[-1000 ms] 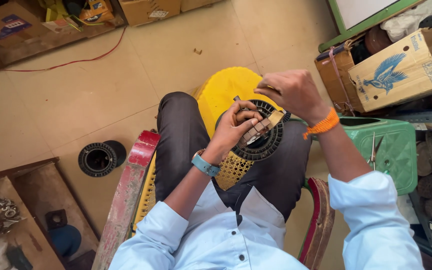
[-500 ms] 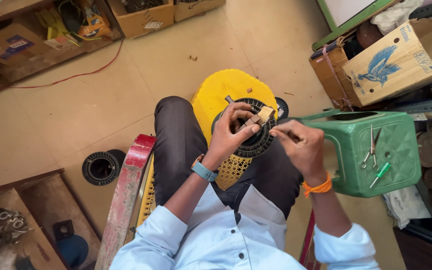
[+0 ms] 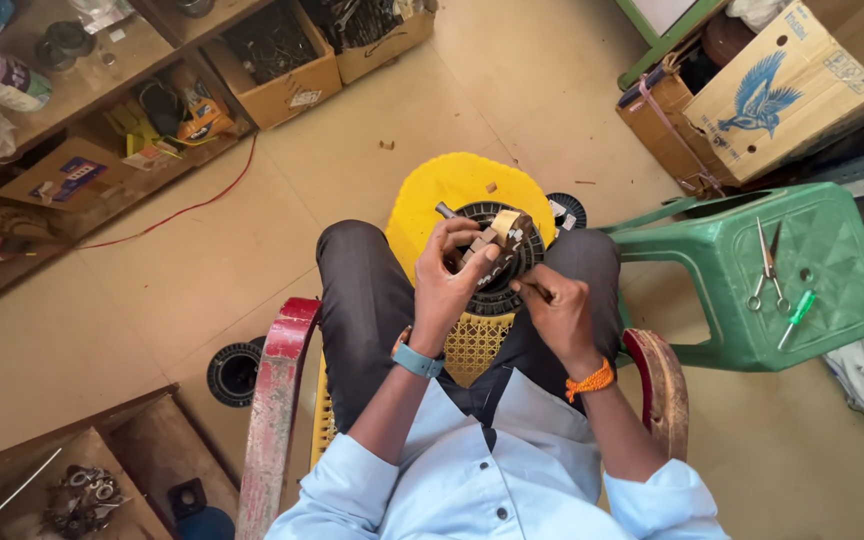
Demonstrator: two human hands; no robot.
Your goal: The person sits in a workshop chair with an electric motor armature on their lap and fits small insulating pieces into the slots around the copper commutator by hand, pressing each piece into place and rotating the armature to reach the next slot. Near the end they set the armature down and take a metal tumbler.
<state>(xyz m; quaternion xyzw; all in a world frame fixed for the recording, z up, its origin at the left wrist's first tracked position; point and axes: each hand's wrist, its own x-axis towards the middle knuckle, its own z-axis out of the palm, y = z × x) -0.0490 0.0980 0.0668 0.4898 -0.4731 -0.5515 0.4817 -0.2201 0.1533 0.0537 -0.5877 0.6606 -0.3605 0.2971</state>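
Observation:
I sit on a chair with a black ring-shaped slotted core (image 3: pixel 500 272) held over my lap. My left hand (image 3: pixel 449 283), with a teal wristband, grips the ring's left side, its thumb on a tan insulating strip (image 3: pixel 505 224) at the top of the ring. Against the ring's lower right rim sits my right hand (image 3: pixel 557 311), with an orange thread at the wrist; its fingers pinch something thin there that I cannot make out. A yellow round stool (image 3: pixel 452 185) lies under the ring.
A green plastic stool (image 3: pixel 742 270) at my right carries scissors (image 3: pixel 762 265) and a green-handled screwdriver (image 3: pixel 797 316). Cardboard boxes (image 3: pixel 752 95) stand behind it. A black ring (image 3: pixel 234 372) lies on the floor at left. Shelves with boxes (image 3: pixel 282 80) line the far left.
My right hand has come down from above the ring to its lower right rim. My view has shifted, and the green stool now lies further right.

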